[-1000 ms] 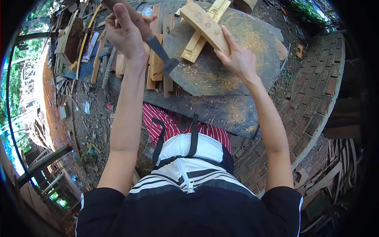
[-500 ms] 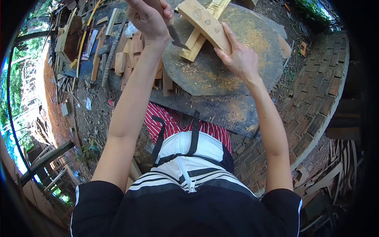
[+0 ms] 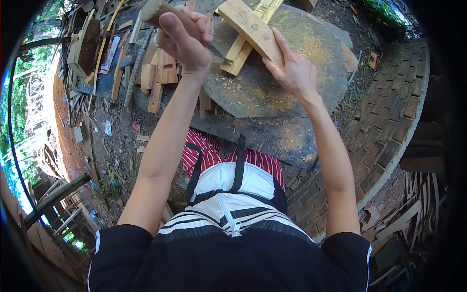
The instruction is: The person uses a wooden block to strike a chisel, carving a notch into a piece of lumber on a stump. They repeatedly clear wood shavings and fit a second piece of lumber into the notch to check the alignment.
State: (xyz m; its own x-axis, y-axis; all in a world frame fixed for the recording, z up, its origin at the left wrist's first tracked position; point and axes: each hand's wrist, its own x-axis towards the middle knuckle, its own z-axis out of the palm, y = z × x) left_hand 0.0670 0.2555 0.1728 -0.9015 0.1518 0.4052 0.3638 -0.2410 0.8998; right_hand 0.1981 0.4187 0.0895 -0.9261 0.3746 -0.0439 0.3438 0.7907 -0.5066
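Note:
My left hand (image 3: 187, 41) is closed around the thick brown wooden handle (image 3: 177, 20) of a tool. Its dark pointed blade (image 3: 220, 52) shows past my fingers, the tip close to the end of a pale wooden bar (image 3: 234, 63). My right hand (image 3: 294, 70) grips the near end of a wooden block (image 3: 252, 30) with several round marks on its face, thumb on one side and fingers on the other. This block lies slantwise across the bar, over a broad round stump top (image 3: 311, 58) strewn with chips and sawdust.
Several cut wooden pieces (image 3: 158, 73) lie left of the stump, beside a hammer (image 3: 127, 62) and a long stick (image 3: 137, 68). A brick-paved strip (image 3: 384, 107) curves along the right. Scraps litter the ground (image 3: 116, 151) at left.
My left hand has come nearer to me and slightly right, tilting the tool so its handle end shows and less blade is visible. My right hand and the block have barely shifted.

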